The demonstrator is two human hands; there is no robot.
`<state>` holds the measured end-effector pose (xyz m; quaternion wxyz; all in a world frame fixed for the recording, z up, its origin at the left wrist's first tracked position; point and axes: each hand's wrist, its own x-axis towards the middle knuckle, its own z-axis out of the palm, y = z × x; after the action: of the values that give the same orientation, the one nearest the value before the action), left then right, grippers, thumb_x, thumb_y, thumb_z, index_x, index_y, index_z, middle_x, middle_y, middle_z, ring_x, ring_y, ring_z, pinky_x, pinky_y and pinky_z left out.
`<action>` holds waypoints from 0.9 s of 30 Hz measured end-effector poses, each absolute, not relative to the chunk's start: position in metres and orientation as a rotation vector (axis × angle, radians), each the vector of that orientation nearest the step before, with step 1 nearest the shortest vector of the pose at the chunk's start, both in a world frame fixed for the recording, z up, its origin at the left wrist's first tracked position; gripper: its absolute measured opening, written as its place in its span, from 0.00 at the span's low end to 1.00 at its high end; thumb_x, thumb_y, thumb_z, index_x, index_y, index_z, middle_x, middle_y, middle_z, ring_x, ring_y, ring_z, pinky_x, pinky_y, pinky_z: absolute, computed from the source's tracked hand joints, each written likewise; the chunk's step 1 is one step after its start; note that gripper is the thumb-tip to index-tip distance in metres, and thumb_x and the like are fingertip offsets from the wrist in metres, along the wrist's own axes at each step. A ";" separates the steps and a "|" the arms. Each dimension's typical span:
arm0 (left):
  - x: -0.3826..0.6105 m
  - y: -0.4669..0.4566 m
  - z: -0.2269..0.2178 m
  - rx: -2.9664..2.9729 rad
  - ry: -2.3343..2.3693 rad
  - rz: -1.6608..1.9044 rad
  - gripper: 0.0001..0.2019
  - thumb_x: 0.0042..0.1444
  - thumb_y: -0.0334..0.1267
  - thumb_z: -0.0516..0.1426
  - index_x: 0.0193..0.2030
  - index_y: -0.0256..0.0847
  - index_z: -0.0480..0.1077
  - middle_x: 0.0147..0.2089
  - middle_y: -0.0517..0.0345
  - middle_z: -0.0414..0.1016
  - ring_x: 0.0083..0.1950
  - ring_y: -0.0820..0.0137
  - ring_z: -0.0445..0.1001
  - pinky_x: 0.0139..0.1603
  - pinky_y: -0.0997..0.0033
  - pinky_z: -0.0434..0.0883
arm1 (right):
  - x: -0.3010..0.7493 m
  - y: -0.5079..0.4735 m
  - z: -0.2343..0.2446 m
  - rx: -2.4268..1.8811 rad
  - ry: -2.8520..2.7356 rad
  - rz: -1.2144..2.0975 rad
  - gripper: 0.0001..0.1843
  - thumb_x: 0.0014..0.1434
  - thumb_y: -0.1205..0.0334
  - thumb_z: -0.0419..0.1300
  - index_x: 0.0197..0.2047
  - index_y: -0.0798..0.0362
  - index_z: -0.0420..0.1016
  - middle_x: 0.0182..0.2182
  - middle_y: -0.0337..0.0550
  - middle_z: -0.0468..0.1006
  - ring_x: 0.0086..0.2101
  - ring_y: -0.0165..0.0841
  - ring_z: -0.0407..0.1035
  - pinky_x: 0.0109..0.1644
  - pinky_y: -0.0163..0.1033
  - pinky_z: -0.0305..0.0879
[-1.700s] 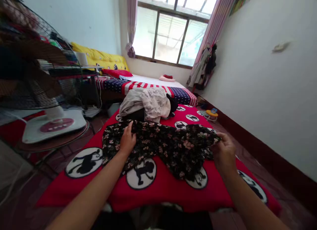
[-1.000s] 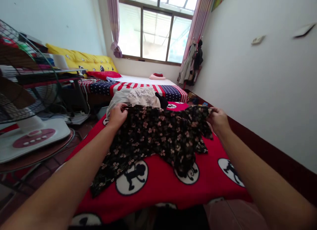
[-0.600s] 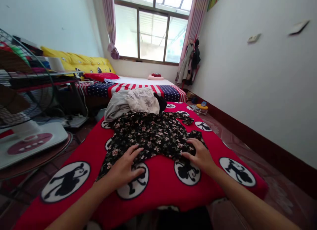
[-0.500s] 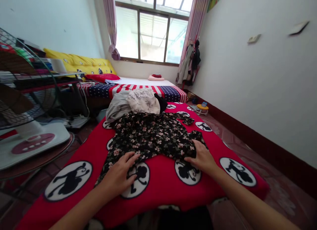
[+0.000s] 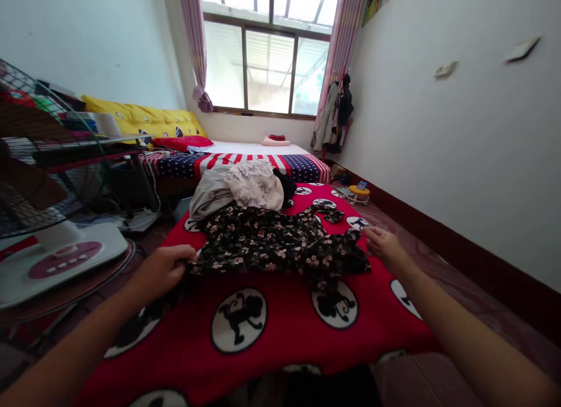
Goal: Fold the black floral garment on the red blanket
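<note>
- Gripping the left end of the garment (image 5: 272,246), the left hand (image 5: 162,271) has its fingers curled tight on the cloth near the left edge of the blanket (image 5: 280,331).
- Across the blanket's middle the garment lies with its long axis running left to right, one hand at each end.
- From the left hand the cloth runs off to the right, and from the right hand (image 5: 382,244) it runs off to the left, so neither hand is nearer.
- The right hand sits at the garment's right corner near the blanket's right edge. Its fingertips meet the cloth, but I cannot tell whether they pinch it or only touch it.
- Half a second ago both hands lay flat on the near hem, closer together. Now they are spread to the ends, and the garment looks like a narrower band.
- A pile (image 5: 245,188) of pale clothes touches the garment's far side, toward the blanket's far edge.
- Beyond the left edge stands a fan (image 5: 65,255).
</note>
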<state>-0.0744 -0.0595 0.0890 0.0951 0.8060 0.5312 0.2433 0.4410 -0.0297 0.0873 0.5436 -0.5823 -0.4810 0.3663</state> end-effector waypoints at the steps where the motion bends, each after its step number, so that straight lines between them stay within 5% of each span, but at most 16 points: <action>1: -0.077 -0.060 0.091 2.374 1.563 0.668 0.09 0.41 0.31 0.46 0.24 0.43 0.66 0.25 0.59 0.70 0.31 0.64 0.69 0.36 0.68 0.65 | 0.447 -0.030 0.086 -1.426 -1.103 0.871 0.25 0.40 0.41 0.68 0.30 0.52 0.67 0.12 0.24 0.53 0.14 0.21 0.48 0.19 0.30 0.50; 5: -0.082 -0.065 0.075 2.310 1.530 0.393 0.10 0.39 0.29 0.46 0.21 0.43 0.68 0.24 0.59 0.72 0.30 0.65 0.70 0.34 0.69 0.64 | 0.461 -0.038 0.062 -1.676 -1.179 0.826 0.20 0.37 0.47 0.68 0.25 0.53 0.69 0.14 0.32 0.64 0.16 0.24 0.56 0.20 0.32 0.55; 9: -0.078 -0.070 0.055 2.374 1.465 0.354 0.15 0.40 0.27 0.47 0.27 0.44 0.73 0.30 0.59 0.76 0.36 0.65 0.74 0.39 0.71 0.67 | 0.457 -0.049 0.038 -1.764 -1.596 0.639 0.14 0.38 0.59 0.66 0.31 0.54 0.75 0.28 0.43 0.77 0.23 0.30 0.66 0.28 0.37 0.64; 11: -0.067 -0.073 0.054 2.393 1.410 0.441 0.15 0.46 0.30 0.50 0.35 0.45 0.75 0.37 0.58 0.77 0.40 0.65 0.75 0.43 0.71 0.69 | 0.450 -0.051 0.032 -1.776 -1.696 0.415 0.25 0.38 0.61 0.67 0.44 0.55 0.76 0.41 0.48 0.78 0.26 0.32 0.69 0.34 0.40 0.67; 14: -0.037 -0.076 0.055 2.408 1.282 0.536 0.13 0.56 0.38 0.52 0.43 0.46 0.76 0.46 0.56 0.77 0.47 0.65 0.75 0.50 0.70 0.70 | 0.435 -0.047 0.026 -1.754 -1.745 0.291 0.43 0.40 0.59 0.68 0.61 0.53 0.64 0.52 0.52 0.73 0.34 0.38 0.73 0.41 0.44 0.69; 17: -0.005 -0.073 0.048 2.438 1.183 0.604 0.16 0.59 0.41 0.53 0.52 0.47 0.73 0.54 0.53 0.74 0.53 0.63 0.74 0.56 0.66 0.69 | 0.426 -0.041 0.026 -1.758 -1.760 0.294 0.36 0.40 0.63 0.66 0.56 0.53 0.68 0.43 0.48 0.78 0.40 0.43 0.74 0.42 0.44 0.68; 22: 0.016 -0.044 0.026 2.440 1.164 0.754 0.19 0.62 0.39 0.50 0.59 0.45 0.69 0.60 0.50 0.70 0.59 0.62 0.69 0.63 0.60 0.65 | 0.454 -0.051 0.055 -1.829 -1.649 0.729 0.24 0.38 0.67 0.62 0.44 0.54 0.71 0.18 0.32 0.71 0.17 0.32 0.66 0.21 0.34 0.59; 27: 0.019 -0.020 0.011 2.382 1.283 0.879 0.19 0.58 0.40 0.53 0.55 0.43 0.72 0.57 0.49 0.72 0.58 0.59 0.69 0.63 0.55 0.64 | 0.506 -0.063 0.091 -2.153 -1.712 0.494 0.09 0.35 0.68 0.63 0.26 0.52 0.76 0.17 0.39 0.73 0.19 0.34 0.67 0.22 0.35 0.57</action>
<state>0.0186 -0.0200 0.0107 0.1481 0.8281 0.4459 0.3057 0.5060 -0.0626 0.0915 0.1723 -0.7588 -0.6034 0.1743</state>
